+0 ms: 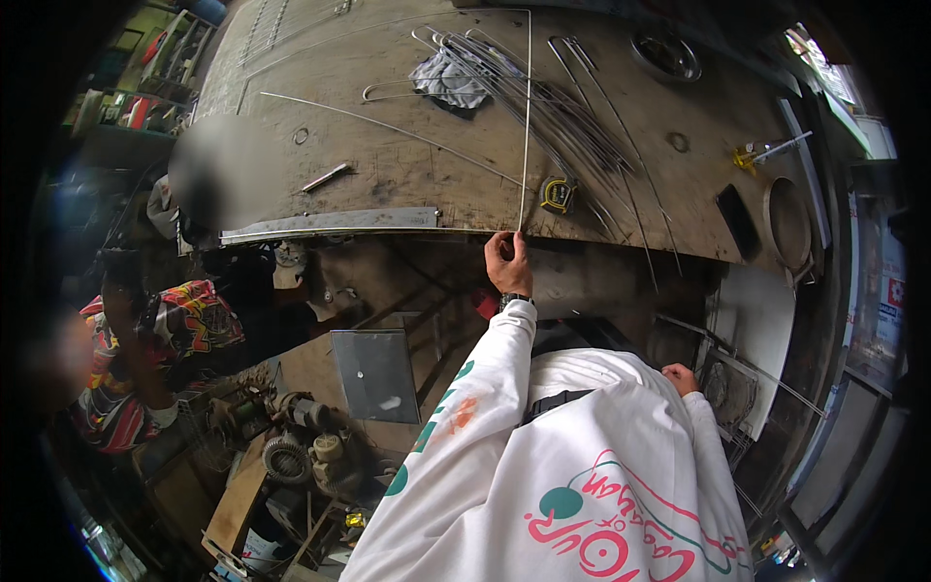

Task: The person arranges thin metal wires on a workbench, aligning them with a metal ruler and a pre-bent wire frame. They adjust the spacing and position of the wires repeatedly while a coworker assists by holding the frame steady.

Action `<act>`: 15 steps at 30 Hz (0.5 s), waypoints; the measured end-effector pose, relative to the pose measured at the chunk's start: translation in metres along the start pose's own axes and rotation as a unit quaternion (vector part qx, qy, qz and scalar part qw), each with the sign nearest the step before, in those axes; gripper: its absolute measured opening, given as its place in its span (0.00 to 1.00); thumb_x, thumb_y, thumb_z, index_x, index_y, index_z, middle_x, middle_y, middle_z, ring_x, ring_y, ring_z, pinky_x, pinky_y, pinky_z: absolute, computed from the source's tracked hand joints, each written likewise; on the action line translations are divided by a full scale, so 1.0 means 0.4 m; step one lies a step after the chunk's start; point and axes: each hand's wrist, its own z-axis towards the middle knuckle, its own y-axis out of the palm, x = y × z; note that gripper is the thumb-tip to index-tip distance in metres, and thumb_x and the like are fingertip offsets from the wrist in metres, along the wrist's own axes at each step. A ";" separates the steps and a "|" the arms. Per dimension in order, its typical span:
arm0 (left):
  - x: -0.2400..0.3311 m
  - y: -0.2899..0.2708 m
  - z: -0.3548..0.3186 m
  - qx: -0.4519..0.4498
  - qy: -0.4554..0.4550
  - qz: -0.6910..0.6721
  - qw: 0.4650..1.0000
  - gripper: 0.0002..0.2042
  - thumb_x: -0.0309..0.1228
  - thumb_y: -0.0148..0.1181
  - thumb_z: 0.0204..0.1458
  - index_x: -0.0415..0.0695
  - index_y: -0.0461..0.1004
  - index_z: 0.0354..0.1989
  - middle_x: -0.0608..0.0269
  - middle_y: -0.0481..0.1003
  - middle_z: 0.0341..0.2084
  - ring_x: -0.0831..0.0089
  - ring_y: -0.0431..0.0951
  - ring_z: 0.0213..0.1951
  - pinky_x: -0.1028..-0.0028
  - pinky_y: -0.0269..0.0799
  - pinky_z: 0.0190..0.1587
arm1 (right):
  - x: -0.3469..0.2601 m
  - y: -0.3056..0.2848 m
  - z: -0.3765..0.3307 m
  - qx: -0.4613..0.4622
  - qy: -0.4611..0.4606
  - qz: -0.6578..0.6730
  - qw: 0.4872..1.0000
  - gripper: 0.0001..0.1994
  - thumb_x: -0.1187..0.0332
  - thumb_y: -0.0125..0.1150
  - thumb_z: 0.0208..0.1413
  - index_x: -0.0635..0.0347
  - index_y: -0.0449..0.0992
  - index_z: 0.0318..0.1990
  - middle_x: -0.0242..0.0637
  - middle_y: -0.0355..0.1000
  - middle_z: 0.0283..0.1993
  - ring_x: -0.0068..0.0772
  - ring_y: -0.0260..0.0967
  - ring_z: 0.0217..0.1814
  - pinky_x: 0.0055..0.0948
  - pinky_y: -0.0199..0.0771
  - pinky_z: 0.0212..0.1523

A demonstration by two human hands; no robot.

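My left hand (509, 267) is at the front edge of the workbench, thumb and fingers pinched on the near part of a thin metal rod (527, 126). The rod runs straight away from me across the bench and bends sharply left at the far side. Just right of this hand a yellow and black tape measure (557, 195) lies on the bench. My right hand (681, 379) hangs low beside my waist, away from the bench. Its fingers look curled but are too small and partly hidden to read.
The wooden workbench (388, 179) carries a bundle of bent rods (553, 116), a grey cloth (448, 80), a flat metal bar (330, 224), a phone (738, 222) and a round metal dish (666, 55). At left stands another person (184, 330). Motors (291, 456) clutter the floor.
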 end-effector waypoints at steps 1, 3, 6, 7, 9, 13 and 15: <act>0.004 -0.004 0.004 -0.002 -0.001 -0.001 1.000 0.12 0.32 0.74 0.57 0.42 0.80 0.45 0.69 0.74 0.32 0.79 0.71 0.30 0.75 0.71 0.36 | -0.002 0.007 0.010 -0.003 -0.014 0.003 1.000 0.10 0.64 0.71 0.61 0.60 0.85 0.44 0.35 0.84 0.40 0.26 0.80 0.42 0.30 0.80 0.48; 0.013 -0.018 0.009 -0.010 0.046 0.011 0.999 0.14 0.33 0.76 0.56 0.42 0.80 0.46 0.68 0.73 0.30 0.76 0.71 0.30 0.74 0.71 0.36 | -0.014 0.012 0.037 -0.011 -0.045 0.006 0.999 0.10 0.64 0.71 0.61 0.60 0.85 0.43 0.36 0.84 0.40 0.26 0.80 0.42 0.31 0.80 0.47; 0.040 -0.090 0.018 -0.055 0.086 0.049 0.994 0.16 0.32 0.77 0.54 0.44 0.79 0.48 0.67 0.70 0.27 0.75 0.71 0.29 0.74 0.70 0.34 | -0.069 0.045 0.088 -0.015 -0.075 -0.045 0.996 0.10 0.63 0.71 0.60 0.60 0.85 0.41 0.37 0.84 0.39 0.27 0.80 0.41 0.32 0.80 0.47; 0.063 -0.113 0.017 -0.073 0.085 0.045 0.993 0.16 0.31 0.78 0.53 0.45 0.79 0.47 0.66 0.70 0.27 0.74 0.71 0.28 0.74 0.70 0.33 | -0.072 0.056 0.107 -0.016 -0.080 -0.036 0.996 0.10 0.63 0.71 0.60 0.61 0.85 0.40 0.37 0.84 0.39 0.27 0.80 0.41 0.32 0.80 0.47; 0.102 -0.159 0.020 -0.090 0.113 0.049 0.988 0.16 0.30 0.78 0.52 0.46 0.79 0.47 0.65 0.71 0.27 0.74 0.72 0.27 0.72 0.71 0.32 | -0.088 0.078 0.166 -0.026 -0.103 -0.019 0.994 0.10 0.63 0.71 0.59 0.61 0.85 0.39 0.37 0.84 0.38 0.27 0.79 0.41 0.32 0.80 0.46; 0.138 -0.274 0.015 -0.096 0.115 0.060 0.987 0.16 0.29 0.76 0.55 0.45 0.78 0.49 0.66 0.72 0.28 0.76 0.72 0.28 0.73 0.73 0.32 | -0.186 0.158 0.260 -0.046 -0.124 -0.031 0.991 0.08 0.66 0.68 0.59 0.63 0.84 0.37 0.37 0.82 0.32 0.26 0.78 0.35 0.32 0.79 0.42; 0.165 -0.325 0.000 -0.105 0.079 0.075 0.988 0.16 0.28 0.75 0.56 0.44 0.78 0.51 0.69 0.71 0.27 0.80 0.70 0.27 0.76 0.71 0.32 | -0.249 0.179 0.265 -0.068 -0.165 -0.029 0.983 0.08 0.67 0.67 0.59 0.64 0.84 0.35 0.36 0.81 0.29 0.26 0.77 0.32 0.32 0.78 0.38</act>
